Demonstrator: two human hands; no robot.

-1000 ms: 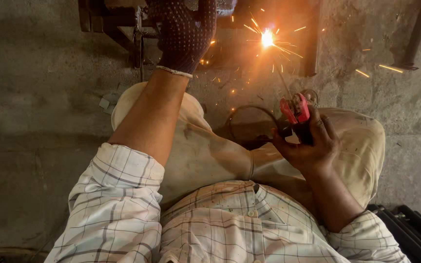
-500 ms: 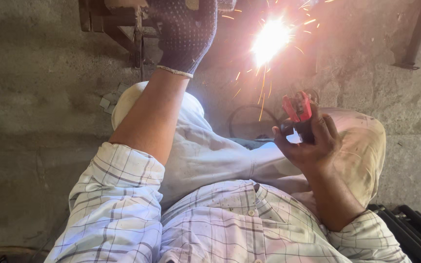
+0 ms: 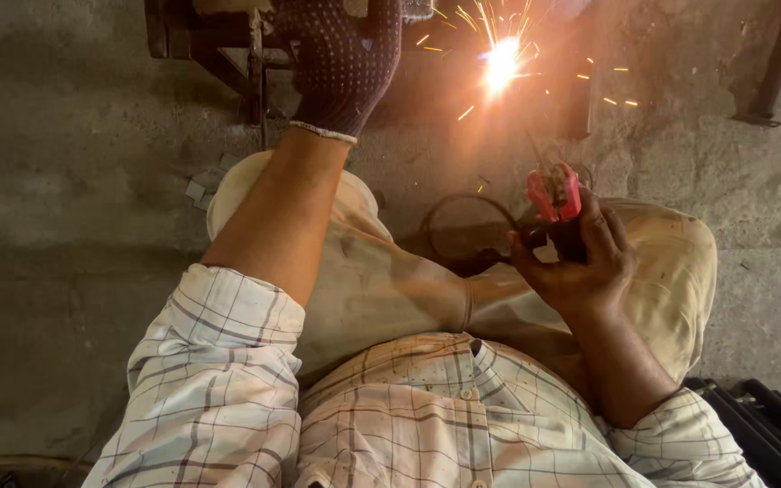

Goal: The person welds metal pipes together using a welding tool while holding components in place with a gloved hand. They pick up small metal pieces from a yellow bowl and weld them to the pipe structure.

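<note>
Welding spark (image 3: 502,65) dimmer, right hand (image 3: 580,262) gripping electrode holder (image 3: 553,194)

Metal frame (image 3: 219,36): cut by top edge.
Weld point: lost in the spark glare (image 3: 502,63).
Left hand's (image 3: 341,59) fingertips: out of frame.

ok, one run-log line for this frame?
left hand: gloved, on metal frame | right hand: bare, grips red electrode holder | arc sparks at rod tip | person crouched on concrete floor
</note>
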